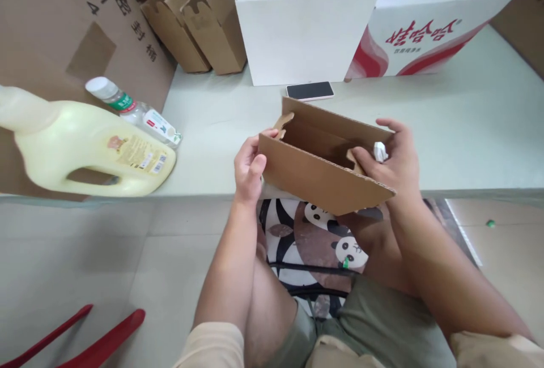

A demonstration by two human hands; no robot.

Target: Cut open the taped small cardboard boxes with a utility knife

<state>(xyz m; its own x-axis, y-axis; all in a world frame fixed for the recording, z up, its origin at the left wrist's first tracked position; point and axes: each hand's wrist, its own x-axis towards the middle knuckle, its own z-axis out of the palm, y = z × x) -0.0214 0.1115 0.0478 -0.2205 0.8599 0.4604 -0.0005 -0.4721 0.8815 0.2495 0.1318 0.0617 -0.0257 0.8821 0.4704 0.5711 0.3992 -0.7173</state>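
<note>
Between my hands is a brown cardboard box [323,178], tilted at the table's near edge with its top open. My left hand [250,167] grips its left end, the thumb on the near wall and the fingers by the notched end flap. At the other end, my right hand [393,161] has its thumb on the inner flap, with the index finger stretched out beyond the far wall. A small white wad [380,152], perhaps paper or tape, sits between thumb and index finger of that hand. The box's bottom is hidden from me.
A phone [310,91] lies behind the box, before stacked white cartons [306,37]. Folded cardboard boxes [216,28] stand at the back left. A yellow jug [93,147] and a clear bottle [138,113] lie left, by a large carton [85,22]. Red legs [106,342] show on the floor.
</note>
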